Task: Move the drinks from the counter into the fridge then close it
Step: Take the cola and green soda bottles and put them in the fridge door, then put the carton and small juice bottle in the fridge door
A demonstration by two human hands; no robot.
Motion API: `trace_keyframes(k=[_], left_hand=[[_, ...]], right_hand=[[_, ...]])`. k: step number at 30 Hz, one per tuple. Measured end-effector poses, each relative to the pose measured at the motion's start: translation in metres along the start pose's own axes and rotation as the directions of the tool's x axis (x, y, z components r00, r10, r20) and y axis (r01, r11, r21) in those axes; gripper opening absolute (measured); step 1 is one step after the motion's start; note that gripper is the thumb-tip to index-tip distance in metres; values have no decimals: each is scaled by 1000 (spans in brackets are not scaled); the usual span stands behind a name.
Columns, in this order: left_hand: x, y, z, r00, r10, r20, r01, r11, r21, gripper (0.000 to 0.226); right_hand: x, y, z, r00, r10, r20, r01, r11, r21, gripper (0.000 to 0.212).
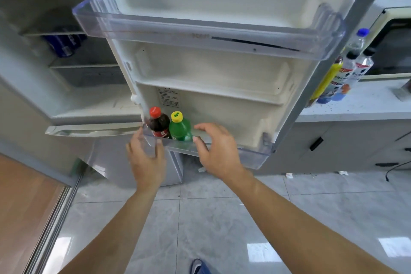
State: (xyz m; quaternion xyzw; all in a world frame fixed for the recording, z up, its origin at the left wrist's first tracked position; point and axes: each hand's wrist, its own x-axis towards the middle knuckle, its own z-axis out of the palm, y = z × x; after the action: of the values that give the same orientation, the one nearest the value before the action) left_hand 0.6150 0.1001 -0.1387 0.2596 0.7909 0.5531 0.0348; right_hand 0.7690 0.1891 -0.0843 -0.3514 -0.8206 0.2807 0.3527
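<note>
— Where were the drinks when you looked?

— Two stood upright in the bottom door bin [255, 153] of the open fridge door [222, 69], at its left end. A dark cola bottle [159, 124] with a red cap was nearest the hinge side, and a green bottle [180, 129] with a yellow cap was just beside it on the right, the two touching or nearly so.

— And the hands?

— Both were at that bin. The left hand [145, 158] had its fingers spread and only loosely bent at the bin's left corner, in front of the cola; it gripped nothing that I could see. The right hand [216, 151] was just right of the green bottle, fingers relaxed and reaching over the bin's clear front wall, thumb near the bottle. Whether the thumb touched it, I could not tell. Neither hand was clenched.

— Any drinks left outside?

— Yes. On the white counter [355, 107] to the right, past the door's edge, a cluster of bottles [342, 73] stood close together: one yellow, some clear with labels, one with a blue cap. Behind them sat a microwave [393, 51].

— Anything inside the fridge itself?

— Blue cans [64, 43] lay on a shelf at the left. The upper door bin [200, 33] was clear plastic too. Below was a pale tiled floor [222, 229], and a blue shoe [199, 266] showed at the bottom edge.
</note>
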Motion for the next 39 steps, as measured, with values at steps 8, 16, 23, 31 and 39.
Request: trace_keyframes(k=[8, 16, 23, 31, 39], left_hand=[[-126, -24, 27, 937, -204, 284, 192, 979, 71, 44], [-229, -37, 59, 493, -590, 639, 501, 793, 346, 20], [-253, -57, 54, 391, -641, 661, 193, 759, 622, 16], [-227, -88, 100, 293, -688, 664, 1, 694, 720, 17], [-228, -49, 202, 164, -649, 743, -55, 746, 664, 8]], right_hand=[[-143, 76, -82, 897, 378, -229, -338, 921, 194, 10], [-308, 165, -162, 497, 844, -202, -795, 536, 283, 13], [-418, 199, -177, 106, 990, -90, -908, 134, 397, 22], [-485, 197, -171, -228, 963, -141, -867, -135, 480, 23], [-504, 194, -159, -388, 920, -53, -802, -309, 511, 26]])
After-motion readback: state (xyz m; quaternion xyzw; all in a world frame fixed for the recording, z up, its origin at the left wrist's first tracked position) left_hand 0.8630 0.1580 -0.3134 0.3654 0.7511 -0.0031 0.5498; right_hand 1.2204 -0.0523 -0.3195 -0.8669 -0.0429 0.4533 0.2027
